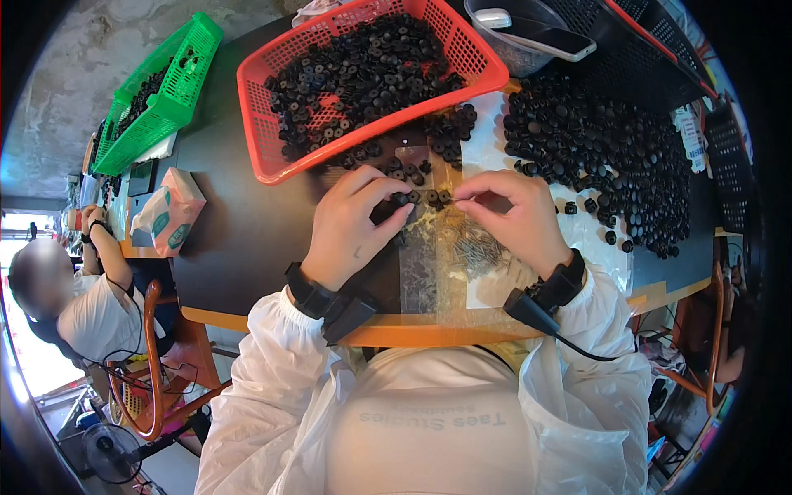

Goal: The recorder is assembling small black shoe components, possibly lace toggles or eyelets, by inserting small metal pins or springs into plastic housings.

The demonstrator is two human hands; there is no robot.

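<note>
My left hand (353, 224) has its thumb and forefinger pinched on a small black round part with a centre hole (413, 197). Across from it, my right hand (521, 216) is closed in a pinch at its fingertips, on something thin that is too small to make out. Between the two hands lie a few loose black round parts (437, 198) on the taped strip of the table. Just below my right fingers is a pile of small metal screws (477, 249). Both wrists wear black straps with a device.
A red basket (272, 165) full of black round parts stands ahead. Many black caps (606, 148) are heaped at the right, below a tub holding a phone (549, 37) and a black crate (627, 58). At left are a tissue pack (177, 210), a green basket (177, 91) and a seated person (99, 313).
</note>
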